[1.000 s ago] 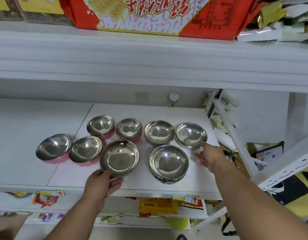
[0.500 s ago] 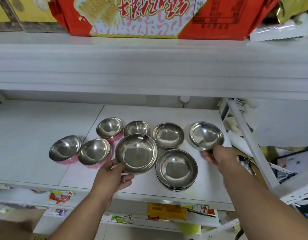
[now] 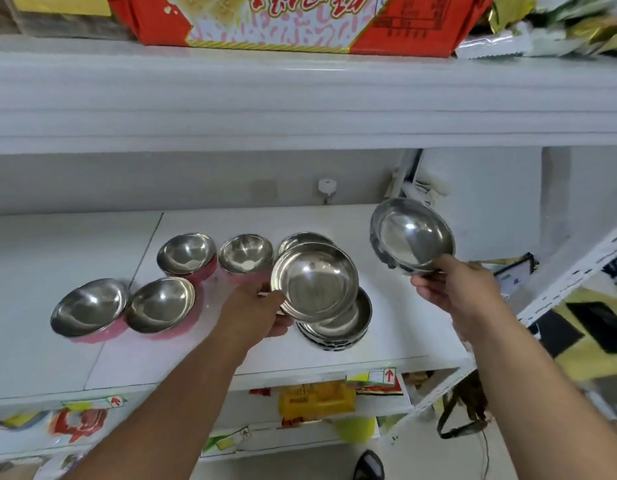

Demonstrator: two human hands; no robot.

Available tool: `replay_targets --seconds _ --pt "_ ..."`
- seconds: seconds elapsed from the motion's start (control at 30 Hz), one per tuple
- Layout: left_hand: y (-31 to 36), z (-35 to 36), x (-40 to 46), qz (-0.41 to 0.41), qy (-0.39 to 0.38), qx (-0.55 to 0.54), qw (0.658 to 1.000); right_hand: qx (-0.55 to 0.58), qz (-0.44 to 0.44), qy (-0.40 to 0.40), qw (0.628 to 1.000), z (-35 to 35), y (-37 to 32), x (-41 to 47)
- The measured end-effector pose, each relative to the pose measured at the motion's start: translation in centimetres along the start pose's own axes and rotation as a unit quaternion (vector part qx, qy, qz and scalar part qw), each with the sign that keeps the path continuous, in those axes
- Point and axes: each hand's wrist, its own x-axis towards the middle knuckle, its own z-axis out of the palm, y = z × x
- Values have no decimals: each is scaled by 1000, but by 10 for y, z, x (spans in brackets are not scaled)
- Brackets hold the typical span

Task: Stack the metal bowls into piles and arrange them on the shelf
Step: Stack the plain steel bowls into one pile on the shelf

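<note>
The left hand (image 3: 256,315) grips a bowl (image 3: 315,282) by its near rim, tilted above the pile (image 3: 334,329) on the shelf (image 3: 404,327). The right hand (image 3: 452,289) pinches a 2nd bowl (image 3: 412,235) by its edge, lifted clear to the right. 4 pink-sided bowls (image 3: 161,304) sit unstacked at left. Both holds are thin rim pinches on slick steel, so either bowl could slip. Lowered off-centre, the left one may seat crooked and rock the pile near the shelf's front edge.

White shelf (image 3: 404,327) against grey wall (image 3: 127,181); red box (image 3: 300,26) on board above it, packets (image 3: 317,400) below it.
</note>
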Motion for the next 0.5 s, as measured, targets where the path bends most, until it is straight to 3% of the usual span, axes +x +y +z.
replay_targets --seconds 0.13,0.5 --pt "4 14 1 -9 -37 41 998 -4 -5 -10 1000 -10 -3 -27" --pt "-3 31 15 -52 -28 91 994 -68 10 -69 995 1 17 -34"
